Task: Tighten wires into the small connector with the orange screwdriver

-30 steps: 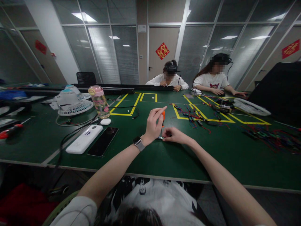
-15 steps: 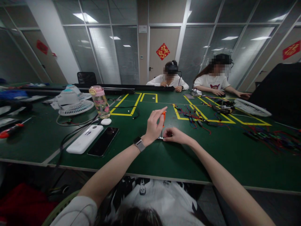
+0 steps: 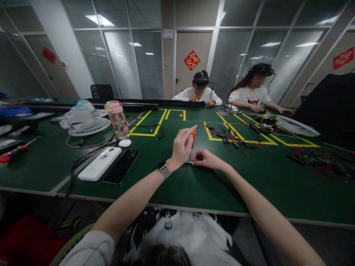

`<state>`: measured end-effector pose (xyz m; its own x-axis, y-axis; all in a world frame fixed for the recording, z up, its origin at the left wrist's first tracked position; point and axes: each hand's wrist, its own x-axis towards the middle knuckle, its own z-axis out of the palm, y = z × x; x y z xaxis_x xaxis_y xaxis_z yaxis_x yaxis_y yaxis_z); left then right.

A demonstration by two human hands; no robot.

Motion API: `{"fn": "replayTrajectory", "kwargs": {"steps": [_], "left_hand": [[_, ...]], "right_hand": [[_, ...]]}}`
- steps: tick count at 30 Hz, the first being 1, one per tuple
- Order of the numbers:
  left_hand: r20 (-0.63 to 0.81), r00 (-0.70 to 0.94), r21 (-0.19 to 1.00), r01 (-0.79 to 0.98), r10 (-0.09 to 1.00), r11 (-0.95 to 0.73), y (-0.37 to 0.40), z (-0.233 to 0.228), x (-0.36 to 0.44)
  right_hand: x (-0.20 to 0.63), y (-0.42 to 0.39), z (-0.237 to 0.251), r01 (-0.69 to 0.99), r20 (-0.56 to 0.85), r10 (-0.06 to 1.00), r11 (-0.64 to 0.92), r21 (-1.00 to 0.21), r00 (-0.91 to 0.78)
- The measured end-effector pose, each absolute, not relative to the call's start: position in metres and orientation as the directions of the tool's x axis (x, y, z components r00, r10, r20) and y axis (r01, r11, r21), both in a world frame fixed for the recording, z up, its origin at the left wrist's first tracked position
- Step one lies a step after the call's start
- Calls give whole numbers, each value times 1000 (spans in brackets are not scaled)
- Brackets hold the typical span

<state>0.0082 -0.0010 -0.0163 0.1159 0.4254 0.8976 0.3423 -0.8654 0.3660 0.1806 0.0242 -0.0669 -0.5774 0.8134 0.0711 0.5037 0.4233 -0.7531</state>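
My left hand is closed around the orange handle of a screwdriver. The tool stands upright, its thin dark shaft pointing down at a small flat piece on the green table. Close beside it, the fingers of my right hand are curled together low over the tabletop, at the edge of that piece. Its details are too small to make out, and my left hand covers much of the handle.
Left of my hands lie a black phone, a white power bank, and a bottle beside a fan. Tangled wires spread to the right. Two people sit across the table, one with hands near a black bar.
The orange handle shows a slightly different outline in my left hand, as if turned a little. Both hands stay in nearly the same place.
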Motion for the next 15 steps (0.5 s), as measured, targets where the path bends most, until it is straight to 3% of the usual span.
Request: {"fn": "replayTrajectory", "kwargs": {"steps": [8, 15], "left_hand": [[912, 56, 348, 421, 407, -838, -2, -15, 9], [892, 107, 382, 341, 439, -859, 0, -17, 9]], "right_hand": [[181, 23, -66, 468, 78, 798, 425, -775, -597], [180, 23, -64, 474, 70, 789, 435, -765, -610]]}}
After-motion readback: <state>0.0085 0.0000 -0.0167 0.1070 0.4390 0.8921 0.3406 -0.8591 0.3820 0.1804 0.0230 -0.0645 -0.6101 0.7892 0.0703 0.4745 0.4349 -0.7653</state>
